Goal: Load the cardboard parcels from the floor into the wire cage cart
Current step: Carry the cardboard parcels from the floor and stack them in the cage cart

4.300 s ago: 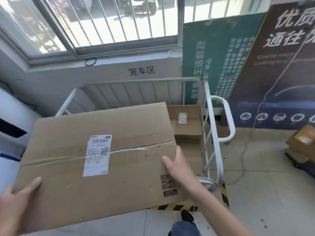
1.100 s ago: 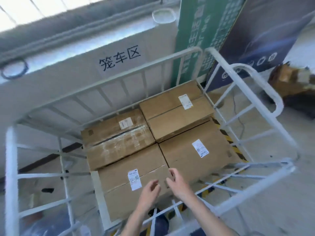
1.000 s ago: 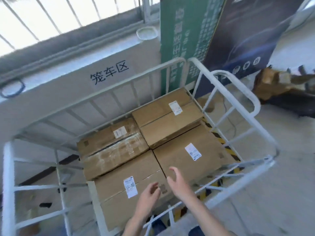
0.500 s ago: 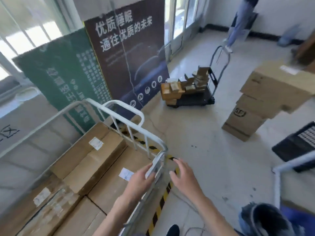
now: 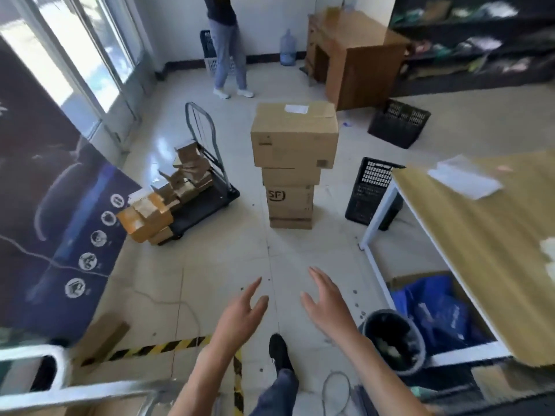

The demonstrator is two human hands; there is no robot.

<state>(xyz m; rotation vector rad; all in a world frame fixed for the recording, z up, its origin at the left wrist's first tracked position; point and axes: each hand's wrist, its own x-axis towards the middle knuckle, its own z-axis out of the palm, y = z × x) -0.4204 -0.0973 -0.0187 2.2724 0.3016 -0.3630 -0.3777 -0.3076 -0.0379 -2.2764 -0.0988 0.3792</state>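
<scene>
My left hand (image 5: 240, 313) and right hand (image 5: 326, 304) are both raised in front of me over the bare floor, fingers spread loosely, palms turned toward each other, holding nothing. Half a second ago my left hand was on the top rail of the wire cage cart (image 5: 60, 382); now that rail sits at the near left edge of my view and neither hand touches it. My view has swung away from the cart to the room.

Straight ahead, well apart from my hands, stands the stack of cardboard parcels (image 5: 292, 163) on the floor, the largest box on top overhanging the narrower ones under it, one of which is marked SF. Earlier it sat at the far right of my view, tilted; now it is centred and upright.

To the left of the stack is the black platform trolley (image 5: 207, 202) heaped with small cartons. To the right are a black plastic crate (image 5: 371, 190) and a table (image 5: 480, 250). Another person (image 5: 226, 46) stands at the far wall.
</scene>
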